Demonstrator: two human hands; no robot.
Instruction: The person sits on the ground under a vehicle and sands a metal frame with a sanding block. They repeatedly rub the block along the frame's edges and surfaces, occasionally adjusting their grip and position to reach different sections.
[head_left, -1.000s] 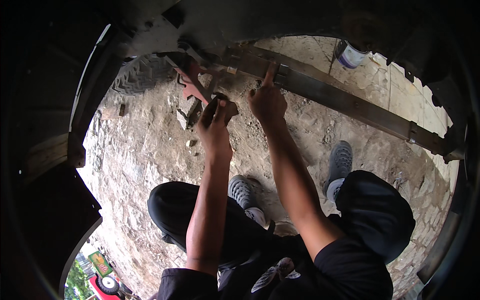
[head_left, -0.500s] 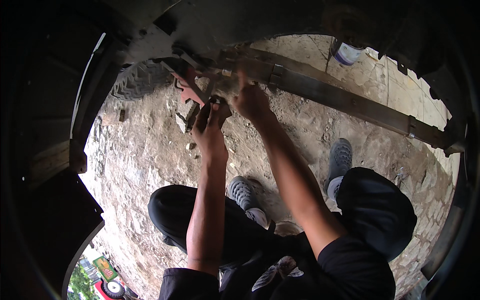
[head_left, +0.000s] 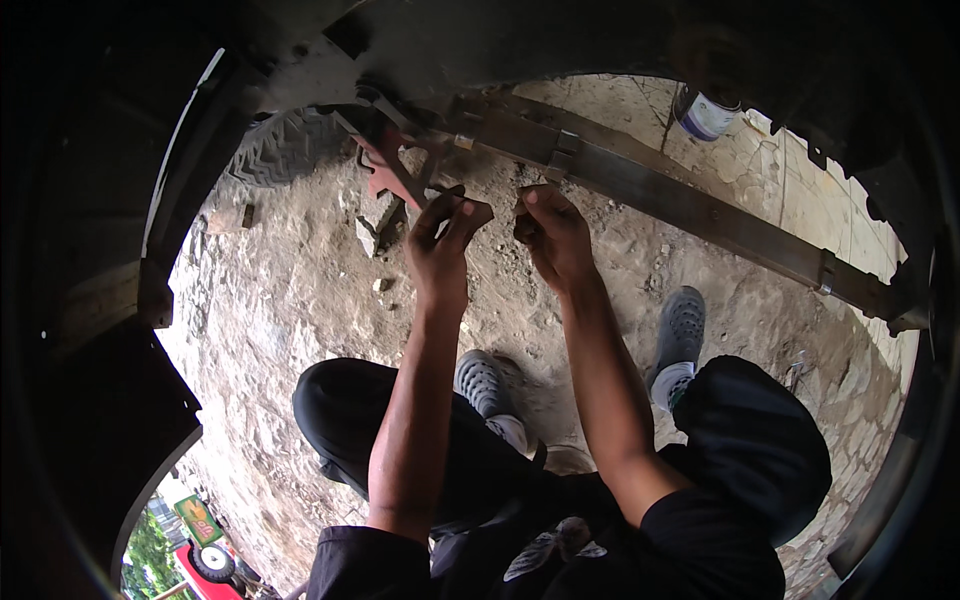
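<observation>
My left hand (head_left: 438,262) is closed, its thumb and fingers pinching a small dark brown flat piece (head_left: 480,213) whose kind I cannot make out. To its right, my right hand (head_left: 562,245) is held with thumb and fingers pressed together; whatever lies between them is too small and dark to name. A short gap separates the two hands. Just beyond the left one is a red metal bracket (head_left: 382,172) with dark arms. Behind the right hand, a long dark metal bar (head_left: 690,200), bound with clips like a leaf spring, slants down to the right.
Dark vehicle bodywork (head_left: 480,45) arches over the top and sides. A treaded tyre (head_left: 278,152) stands at the far left, near a broken stone (head_left: 368,236) and a brick piece (head_left: 228,218). Behind the bar is a white and purple bucket (head_left: 704,116). The ground (head_left: 290,300) is rough and stony.
My right hand has come back from the metal bar toward me and to the right, its finger no longer pointing out. My left hand has shifted slightly right, still gripping the dark piece.
</observation>
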